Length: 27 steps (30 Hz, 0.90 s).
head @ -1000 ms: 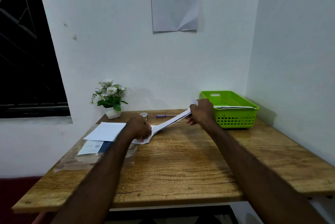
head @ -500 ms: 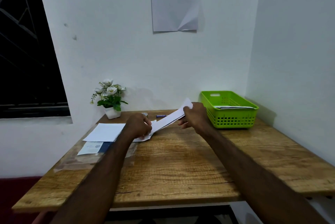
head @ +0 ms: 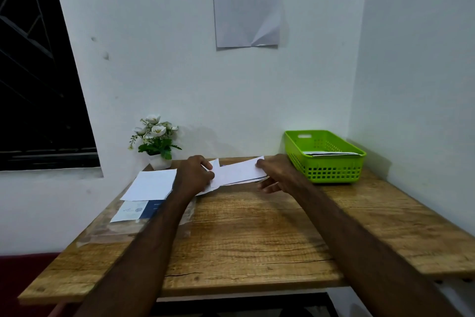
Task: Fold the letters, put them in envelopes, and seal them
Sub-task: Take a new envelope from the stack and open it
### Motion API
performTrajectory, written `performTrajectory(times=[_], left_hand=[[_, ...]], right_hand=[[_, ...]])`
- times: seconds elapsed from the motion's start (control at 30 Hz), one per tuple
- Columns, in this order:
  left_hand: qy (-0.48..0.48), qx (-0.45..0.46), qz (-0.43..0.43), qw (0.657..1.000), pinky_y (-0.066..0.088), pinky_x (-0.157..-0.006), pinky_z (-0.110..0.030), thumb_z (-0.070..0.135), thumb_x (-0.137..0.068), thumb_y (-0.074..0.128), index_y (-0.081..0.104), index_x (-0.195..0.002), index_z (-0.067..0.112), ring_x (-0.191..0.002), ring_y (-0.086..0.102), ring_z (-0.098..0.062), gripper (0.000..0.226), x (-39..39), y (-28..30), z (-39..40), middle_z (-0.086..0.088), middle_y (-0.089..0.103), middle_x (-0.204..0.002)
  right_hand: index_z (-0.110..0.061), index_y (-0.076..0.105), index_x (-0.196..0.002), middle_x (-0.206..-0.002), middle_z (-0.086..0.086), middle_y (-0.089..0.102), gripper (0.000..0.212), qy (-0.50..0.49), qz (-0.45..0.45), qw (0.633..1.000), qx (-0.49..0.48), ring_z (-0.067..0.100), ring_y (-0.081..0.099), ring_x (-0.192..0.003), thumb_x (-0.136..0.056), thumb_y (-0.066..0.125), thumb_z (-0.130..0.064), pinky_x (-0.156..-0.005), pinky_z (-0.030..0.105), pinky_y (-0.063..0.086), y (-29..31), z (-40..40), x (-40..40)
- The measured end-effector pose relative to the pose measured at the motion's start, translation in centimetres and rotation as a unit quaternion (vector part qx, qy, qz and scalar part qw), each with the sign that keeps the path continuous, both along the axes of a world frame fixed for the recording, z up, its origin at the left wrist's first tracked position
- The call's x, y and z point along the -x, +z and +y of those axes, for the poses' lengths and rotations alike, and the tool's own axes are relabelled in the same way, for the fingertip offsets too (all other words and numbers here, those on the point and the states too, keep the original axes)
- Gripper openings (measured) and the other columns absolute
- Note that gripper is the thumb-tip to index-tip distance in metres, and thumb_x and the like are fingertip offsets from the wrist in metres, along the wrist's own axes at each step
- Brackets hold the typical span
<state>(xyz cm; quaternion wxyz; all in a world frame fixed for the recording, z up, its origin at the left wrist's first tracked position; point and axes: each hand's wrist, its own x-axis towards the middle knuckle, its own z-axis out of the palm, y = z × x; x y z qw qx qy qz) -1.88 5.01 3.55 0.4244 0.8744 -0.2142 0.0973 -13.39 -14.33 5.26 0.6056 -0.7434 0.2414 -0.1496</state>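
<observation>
A white letter (head: 237, 171), partly folded over, lies low over the far middle of the wooden table (head: 257, 234). My left hand (head: 196, 174) pinches its left end, with a folded corner sticking up beside the fingers. My right hand (head: 276, 171) holds its right end, thumb on top and fingers underneath. To the left lies a flat white sheet (head: 151, 184). In front of that sheet a white and blue envelope (head: 138, 210) rests on a clear plastic sleeve (head: 108, 229).
A green plastic basket (head: 334, 172) with papers inside stands at the back right. A small white pot of white flowers (head: 156, 142) sits at the back left. A printed sheet (head: 246, 0) hangs on the wall. Walls close the table behind and on the right.
The letter was raised and stretched steeply between my hands; both hands have since lowered it, and it now lies flatter near the table. My right hand moved down and slightly right.
</observation>
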Motion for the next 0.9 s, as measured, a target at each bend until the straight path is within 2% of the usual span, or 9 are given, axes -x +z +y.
performTrajectory(times=[0.17,0.33,0.47,0.6,0.77,0.9], left_hand=[[-0.005,0.001,-0.011,1.0,0.064,-0.069,-0.045,0.009,-0.075,0.08,0.066,-0.082,0.024,-0.06,0.071,-0.021,0.022,0.1,-0.1,0.0,-0.005,0.073,-0.079],[-0.028,0.004,-0.023,0.999,0.064,-0.07,-0.045,0.01,-0.075,0.079,0.066,-0.081,0.026,-0.063,0.071,-0.021,0.021,0.3,0.0,-0.2,-0.003,0.073,-0.077],[-0.045,-0.002,-0.033,0.998,0.064,-0.073,-0.043,0.012,-0.076,0.079,0.067,-0.083,0.026,-0.066,0.071,-0.02,0.02,0.5,-0.1,-0.5,-0.001,0.074,-0.078],[-0.058,0.008,-0.034,0.998,0.064,-0.066,-0.042,0.01,-0.077,0.079,0.068,-0.086,0.023,-0.061,0.07,-0.02,0.019,0.8,0.0,-0.8,-0.001,0.073,-0.077],[-0.072,0.007,-0.04,0.997,0.064,-0.065,-0.042,0.009,-0.077,0.078,0.068,-0.085,0.025,-0.061,0.07,-0.019,0.02,1.2,0.0,-1.3,-0.001,0.073,-0.077],[-0.061,0.009,-0.045,0.997,0.063,-0.066,-0.04,0.01,-0.077,0.078,0.067,-0.085,0.025,-0.062,0.07,-0.018,0.02,1.1,0.0,-1.3,0.001,0.073,-0.077]], right_hand=[[-0.006,0.063,-0.097,-0.078,0.008,0.058,0.01,-0.055,-0.029,0.998,0.012,0.021,0.056,-0.051,-0.092,0.063,-0.015,-0.04,0.021,0.044,0.0,-0.4,-0.5],[-0.005,0.063,-0.086,-0.069,0.01,0.055,0.003,-0.044,-0.058,0.997,0.001,0.018,0.052,-0.05,-0.087,0.065,-0.004,-0.04,0.022,0.044,-0.3,0.4,-1.1],[-0.01,0.062,-0.075,-0.066,0.007,0.055,0.013,-0.017,-0.068,0.997,0.012,0.015,0.053,-0.049,-0.085,0.068,-0.004,-0.043,0.023,0.044,-0.8,0.8,-1.3],[-0.011,0.061,-0.068,-0.064,0.009,0.057,0.021,-0.009,-0.075,0.996,0.038,0.017,0.054,-0.05,-0.086,0.07,-0.004,-0.042,0.023,0.042,-1.3,1.2,-1.5],[0.0,0.07,-0.078,-0.067,0.012,0.065,0.008,0.009,-0.059,0.995,0.077,0.018,0.056,-0.049,-0.083,0.073,-0.006,-0.042,0.023,0.043,-1.9,2.3,-1.4],[0.0,0.073,-0.085,-0.072,0.012,0.072,0.013,-0.03,-0.051,0.997,0.058,0.017,0.056,-0.048,-0.079,0.076,-0.011,-0.042,0.021,0.043,-1.7,2.1,-1.5]])
